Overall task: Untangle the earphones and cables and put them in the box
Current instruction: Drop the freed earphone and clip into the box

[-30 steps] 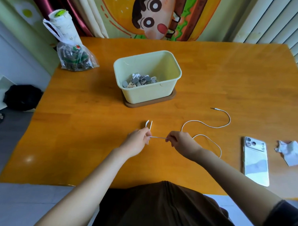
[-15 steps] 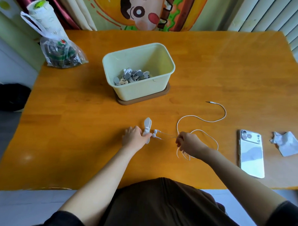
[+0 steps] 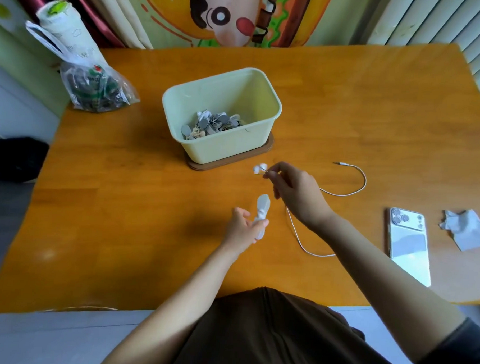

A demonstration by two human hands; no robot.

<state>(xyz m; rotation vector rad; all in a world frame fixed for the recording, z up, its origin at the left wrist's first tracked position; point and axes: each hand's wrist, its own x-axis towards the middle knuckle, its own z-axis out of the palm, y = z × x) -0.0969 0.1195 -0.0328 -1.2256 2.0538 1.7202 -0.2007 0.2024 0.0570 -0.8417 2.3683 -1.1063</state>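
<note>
Head view: we are pinching the earbuds [image 3: 260,168] in our right grip [image 3: 296,195], clasping a grey wrap [image 3: 262,207] in our left grip [image 3: 242,228]; slack cable [image 3: 343,193] trailing behind risks re-knotting.

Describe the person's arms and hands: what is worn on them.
The left hand and right hand are bare: no gloves, rings or watch visible. Forearms are uncovered. A dark sleeve covers the right upper arm; the left arm shows none in frame.
</note>
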